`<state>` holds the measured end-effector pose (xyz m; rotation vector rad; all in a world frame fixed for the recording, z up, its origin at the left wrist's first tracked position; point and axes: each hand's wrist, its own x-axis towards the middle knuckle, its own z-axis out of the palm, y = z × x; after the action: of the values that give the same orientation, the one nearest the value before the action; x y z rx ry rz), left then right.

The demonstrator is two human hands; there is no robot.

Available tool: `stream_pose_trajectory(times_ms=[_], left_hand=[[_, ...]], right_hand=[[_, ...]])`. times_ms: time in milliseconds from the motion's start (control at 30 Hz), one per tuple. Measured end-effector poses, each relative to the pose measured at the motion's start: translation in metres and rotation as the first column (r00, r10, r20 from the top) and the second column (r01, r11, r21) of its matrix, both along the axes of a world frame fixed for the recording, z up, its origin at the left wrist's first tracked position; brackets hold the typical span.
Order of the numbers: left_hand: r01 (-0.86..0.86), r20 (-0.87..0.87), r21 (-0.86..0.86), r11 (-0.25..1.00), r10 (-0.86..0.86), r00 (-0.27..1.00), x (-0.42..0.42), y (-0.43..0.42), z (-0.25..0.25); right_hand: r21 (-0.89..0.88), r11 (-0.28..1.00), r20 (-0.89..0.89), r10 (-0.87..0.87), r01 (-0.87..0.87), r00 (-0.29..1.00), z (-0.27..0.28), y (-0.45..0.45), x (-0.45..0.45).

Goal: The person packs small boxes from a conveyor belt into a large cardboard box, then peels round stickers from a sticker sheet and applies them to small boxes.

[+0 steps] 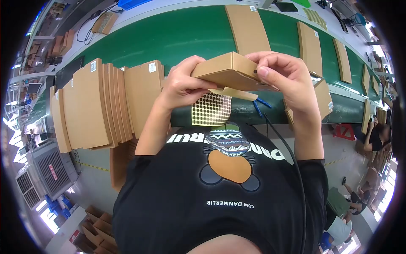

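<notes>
A flat brown cardboard box (220,70) is held up in front of my chest, tilted, with one edge toward me. My left hand (182,82) is closed around its left end, thumb below and fingers behind. At the right end, my right hand (287,76) has its thumb and index finger bent around the corner. A small black dot (255,71) shows at the thumb tip, against the box's side. A narrow cardboard flap (237,93) hangs under the box. Below my left hand is a yellowish sheet of round black stickers (210,109), partly covered by the box.
A row of upright cardboard boxes (91,106) stands at left. More flat boxes (247,29) lie along the green belt (186,38). Blue-handled tool (259,106) and a black cable (281,142) are near the belt's front edge. Other people (376,137) sit far right.
</notes>
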<state>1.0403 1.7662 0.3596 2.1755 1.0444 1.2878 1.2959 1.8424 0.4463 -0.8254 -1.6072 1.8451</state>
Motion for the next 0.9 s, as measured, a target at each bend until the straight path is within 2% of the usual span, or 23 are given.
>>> stream_pose_trajectory(times_ms=[233, 400, 533, 600, 633, 733, 800, 900], left_hand=[[-0.035, -0.046, 0.044, 0.998, 0.037, 0.998, 0.001, -0.005, 0.005], [-0.052, -0.091, 0.082, 0.995, 0.06, 0.994, -0.001, -0.006, 0.006], [-0.078, -0.117, 0.087, 0.993, 0.088, 0.989, -0.001, -0.01, 0.005], [-0.072, -0.129, 0.086, 0.994, 0.082, 0.988, -0.001, -0.01, 0.005], [-0.073, -0.128, 0.086, 0.994, 0.083, 0.988, -0.002, -0.009, 0.005], [-0.066, -0.114, 0.082, 0.994, 0.075, 0.991, -0.007, -0.009, 0.003], [-0.092, 0.063, 0.087, 0.992, 0.087, 0.994, -0.014, -0.008, 0.006], [-0.12, 0.067, 0.049, 0.992, 0.117, 0.991, -0.02, -0.014, 0.01]], right_hand=[[0.021, 0.999, -0.005, 0.026, -0.026, 1.0, 0.0, -0.004, -0.004], [0.086, 0.996, 0.041, -0.04, 0.036, 0.998, 0.004, -0.01, -0.007], [0.121, 0.992, 0.027, -0.026, 0.022, 0.999, -0.005, -0.006, -0.005], [-0.121, 0.992, -0.037, 0.022, -0.026, 0.999, -0.003, -0.001, -0.004], [-0.12, 0.992, -0.036, 0.023, -0.027, 0.999, -0.005, 0.002, -0.003], [-0.142, 0.99, -0.057, 0.005, -0.013, 0.998, -0.018, 0.01, -0.002], [-0.071, 0.997, 0.028, 0.019, -0.017, 0.999, -0.026, 0.018, 0.003], [-0.007, 0.997, 0.028, 0.072, -0.072, 0.997, -0.03, 0.015, 0.005]])
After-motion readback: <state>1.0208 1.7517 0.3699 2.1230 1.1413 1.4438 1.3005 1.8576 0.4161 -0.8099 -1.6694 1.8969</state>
